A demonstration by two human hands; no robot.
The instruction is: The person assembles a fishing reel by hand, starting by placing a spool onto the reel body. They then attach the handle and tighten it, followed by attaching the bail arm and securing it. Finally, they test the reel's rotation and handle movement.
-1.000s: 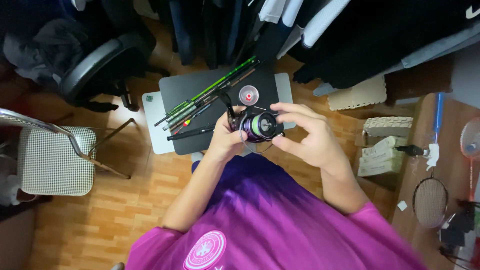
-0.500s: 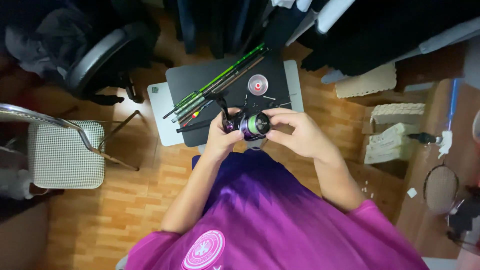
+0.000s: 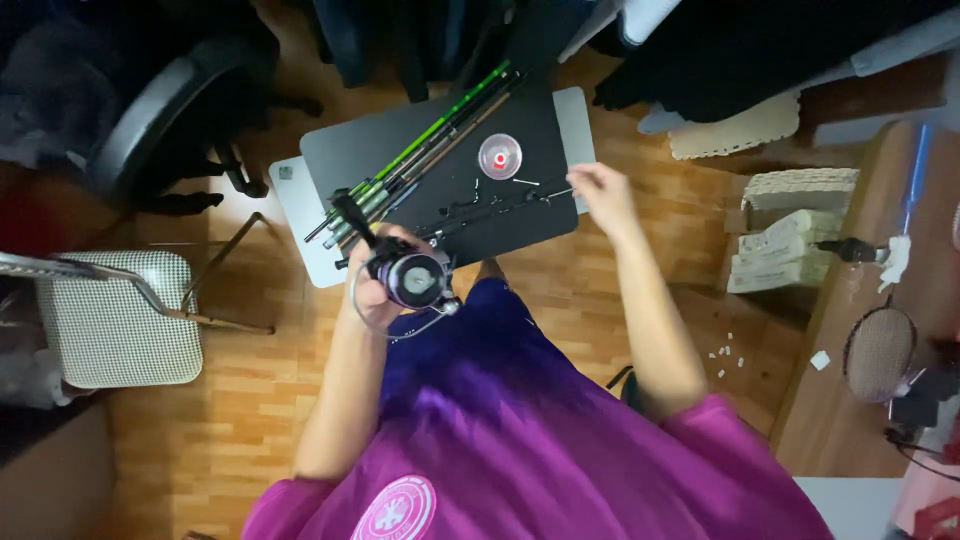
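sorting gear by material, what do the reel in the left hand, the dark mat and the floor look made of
Fishing reel, in the left hand: looks like metal or hard plastic, glossy purple-grey body with highlights and a thin wire bail; which one is unclear. Dark mat: matte black, flat, possibly rubber or fabric. Floor: wood-look planks with a warm sheen, wood or laminate.

Purple fishing reel (image 3: 412,280) (handle up-left)
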